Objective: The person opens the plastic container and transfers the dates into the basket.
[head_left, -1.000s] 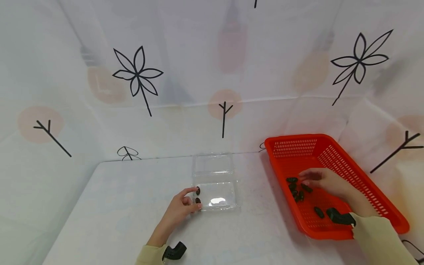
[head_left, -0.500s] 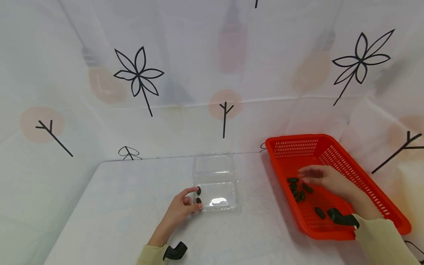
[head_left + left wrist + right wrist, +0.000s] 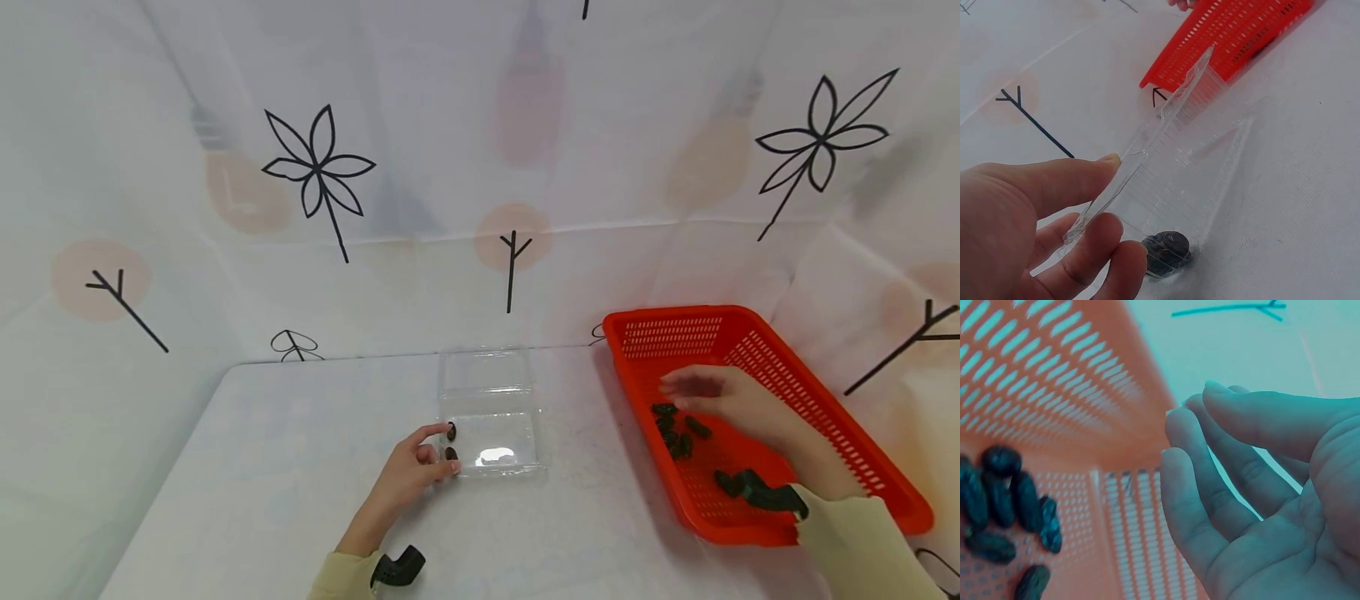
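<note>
A clear plastic box [image 3: 498, 435] sits on the table with its hinged lid [image 3: 486, 369] folded back. Thumb and fingers of my left hand [image 3: 407, 473] pinch the box's left wall; in the left wrist view the thumb [image 3: 1094, 170] lies along its rim. Two dark, oval dates [image 3: 452, 432] lie inside near that wall. My right hand [image 3: 726, 402] hovers over the red basket [image 3: 622, 379], its fingers loosely bent and nothing visible between them. Below it, several wrinkled dark dates [image 3: 1025, 501] lie grouped on the basket floor.
One date [image 3: 726, 483] lies apart toward the basket's front, partly overlapped by the black wrist camera [image 3: 768, 493]. Behind the white table [image 3: 315, 442] rises a patterned cloth [image 3: 420, 292]. A dark cable [image 3: 933, 560] shows at the lower right.
My right hand has risen slightly and shifted left and away over the dates in the basket. My left hand keeps its hold on the box.
</note>
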